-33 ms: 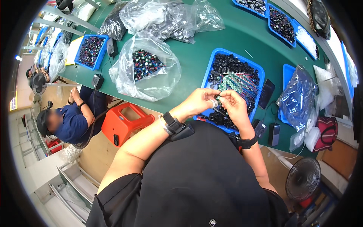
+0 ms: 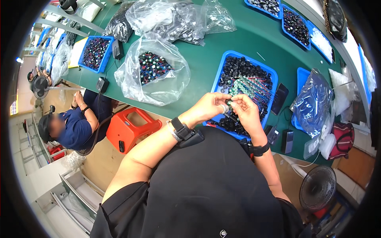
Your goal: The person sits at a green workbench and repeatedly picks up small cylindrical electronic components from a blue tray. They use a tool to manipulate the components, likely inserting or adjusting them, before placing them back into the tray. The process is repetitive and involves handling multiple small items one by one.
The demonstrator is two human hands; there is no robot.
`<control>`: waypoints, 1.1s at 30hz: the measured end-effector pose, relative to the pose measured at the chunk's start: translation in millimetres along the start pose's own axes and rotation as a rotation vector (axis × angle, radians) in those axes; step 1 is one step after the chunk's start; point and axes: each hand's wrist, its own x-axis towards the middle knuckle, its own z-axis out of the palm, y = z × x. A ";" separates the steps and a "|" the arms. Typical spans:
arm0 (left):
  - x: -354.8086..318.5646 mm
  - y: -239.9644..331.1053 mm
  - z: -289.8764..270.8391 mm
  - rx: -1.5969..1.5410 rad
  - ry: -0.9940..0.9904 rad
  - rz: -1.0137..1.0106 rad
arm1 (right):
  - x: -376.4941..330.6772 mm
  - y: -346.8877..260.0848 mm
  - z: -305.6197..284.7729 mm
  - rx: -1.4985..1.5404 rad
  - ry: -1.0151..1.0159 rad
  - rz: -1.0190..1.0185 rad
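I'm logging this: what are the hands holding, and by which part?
The left hand and right hand pinch a small dark piece; which part they grip is too small to tell.

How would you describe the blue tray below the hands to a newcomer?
Find the green table, then its near side, where the wearer's left hand and right hand meet. Beneath them sits the blue tray. Unlike the other trays, it shows black parts with a fan of green pieces and wires.

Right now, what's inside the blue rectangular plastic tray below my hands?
The tray holds small round black parts, pale green pieces, and red and blue wires. Your left hand and right hand hide what lies beneath.
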 end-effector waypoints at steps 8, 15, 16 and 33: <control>3.8 -7.4 1.5 0.095 0.050 0.070 | 5.0 1.7 -5.2 0.082 -0.040 0.103; 4.6 -6.4 8.4 0.251 0.119 0.182 | 9.6 3.5 -13.3 0.173 -0.068 0.235; 4.2 -6.2 8.5 0.277 0.121 0.188 | 10.3 3.4 -13.4 0.165 -0.074 0.240; 7.2 -23.9 -0.9 -0.047 0.039 0.074 | 0.4 1.3 -9.8 -0.061 -0.097 0.027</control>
